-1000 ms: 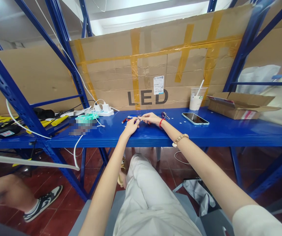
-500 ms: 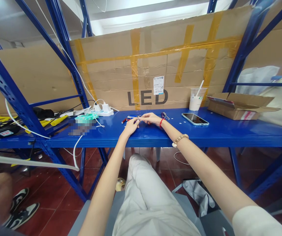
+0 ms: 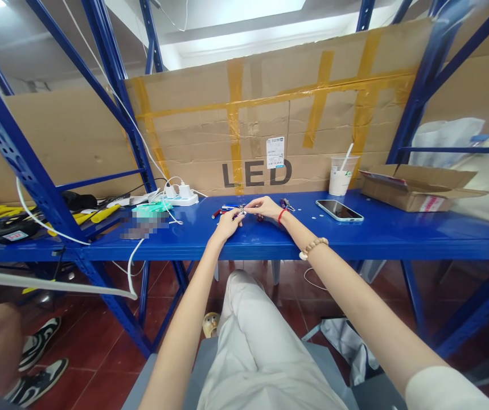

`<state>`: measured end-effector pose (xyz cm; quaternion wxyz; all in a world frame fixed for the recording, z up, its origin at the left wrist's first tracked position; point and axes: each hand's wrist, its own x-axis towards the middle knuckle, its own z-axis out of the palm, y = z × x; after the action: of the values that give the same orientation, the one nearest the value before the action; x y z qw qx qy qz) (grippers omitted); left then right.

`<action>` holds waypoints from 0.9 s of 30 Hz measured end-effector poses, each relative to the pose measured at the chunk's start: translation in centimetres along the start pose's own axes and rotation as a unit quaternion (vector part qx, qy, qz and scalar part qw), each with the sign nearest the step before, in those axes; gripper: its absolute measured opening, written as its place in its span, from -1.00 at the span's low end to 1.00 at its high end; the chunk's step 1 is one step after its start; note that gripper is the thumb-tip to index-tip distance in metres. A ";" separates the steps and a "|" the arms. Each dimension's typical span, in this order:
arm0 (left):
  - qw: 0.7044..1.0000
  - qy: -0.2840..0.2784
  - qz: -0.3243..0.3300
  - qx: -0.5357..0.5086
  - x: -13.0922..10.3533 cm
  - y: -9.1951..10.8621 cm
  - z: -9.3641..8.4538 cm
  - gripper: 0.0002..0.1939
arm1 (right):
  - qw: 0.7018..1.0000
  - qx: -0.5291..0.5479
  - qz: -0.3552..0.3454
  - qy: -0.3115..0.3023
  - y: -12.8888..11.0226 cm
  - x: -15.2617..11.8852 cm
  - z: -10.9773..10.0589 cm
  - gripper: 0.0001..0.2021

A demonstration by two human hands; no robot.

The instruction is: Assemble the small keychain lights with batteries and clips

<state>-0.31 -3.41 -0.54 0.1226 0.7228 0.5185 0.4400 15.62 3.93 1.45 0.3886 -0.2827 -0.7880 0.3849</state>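
Close together over the blue shelf top, both of my hands are closed with fingertips meeting. My left hand pinches a small silvery metal piece, too small to name exactly. From the other side, the fingertips of my right hand grip the same piece. Just behind my left hand lie a small red item and a small blue item. A dark reddish item partly shows under my right hand. Beyond my right wrist rests a small purple-and-red clip-like thing.
To the right are a phone, a plastic cup with a straw and an open cardboard box. At left stand a white power strip, a green packet and cables. A cardboard panel closes the back. Another person's legs show lower left.
The view has tilted up slightly, so the scene sits a little lower. My hands stay together, and the silvery piece between their fingertips shows more clearly.
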 end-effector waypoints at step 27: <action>0.998 0.007 0.011 0.054 0.2 -0.6 0.5 -0.93 | 0.995 -0.089 -0.008 -0.034 0.4 -0.2 0.2 -0.56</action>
<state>-0.25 -2.86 -1.13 0.0751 0.7310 0.5342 0.4180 15.59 3.96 0.92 0.3375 -0.2969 -0.8342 0.3195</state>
